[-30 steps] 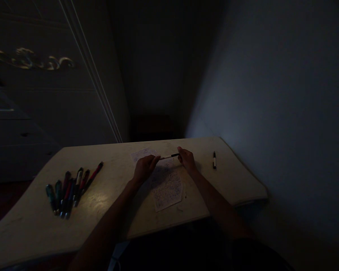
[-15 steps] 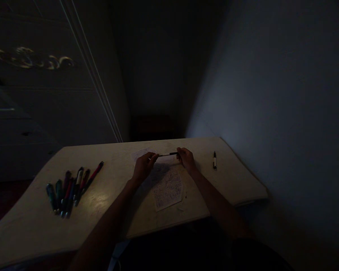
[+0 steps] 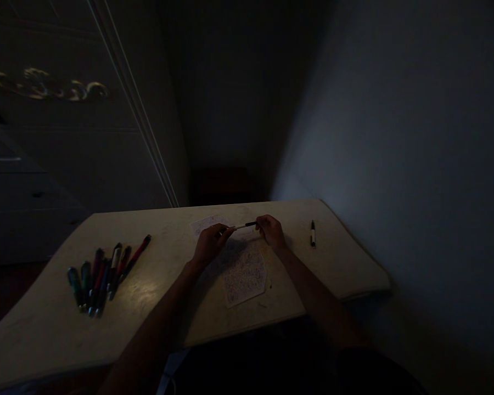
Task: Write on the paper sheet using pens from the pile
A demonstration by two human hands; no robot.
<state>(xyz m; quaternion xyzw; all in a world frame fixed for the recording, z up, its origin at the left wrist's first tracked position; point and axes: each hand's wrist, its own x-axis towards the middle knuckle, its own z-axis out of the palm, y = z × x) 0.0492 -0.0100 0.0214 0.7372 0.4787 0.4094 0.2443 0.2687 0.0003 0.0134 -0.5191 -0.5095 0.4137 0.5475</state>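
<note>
A slim pen [image 3: 243,225], pale along its middle and dark toward the right, is stretched between my two hands above the table. My left hand [image 3: 211,241] pinches its left end between thumb and fingers. The dark right end sits in the closed fingers of my right hand [image 3: 270,230]. Beneath and just in front of the hands lies a paper [image 3: 245,271] covered in small dark marks or writing, partly in shadow. Its far left corner [image 3: 208,221] shows beyond my left hand. Whether the pen is in one piece is too dim to tell.
Several pens [image 3: 101,277] in dark, red and green tones lie bunched on the left of the pale table [image 3: 156,323]. One black-and-white pen [image 3: 313,234] lies alone at the right. A wall [image 3: 395,137] borders the right side; a dark cabinet [image 3: 66,164] stands at the left.
The pen has tilted slightly, its left end a little lower. My left hand has shifted slightly and my right hand hardly at all; both still grip it.
</note>
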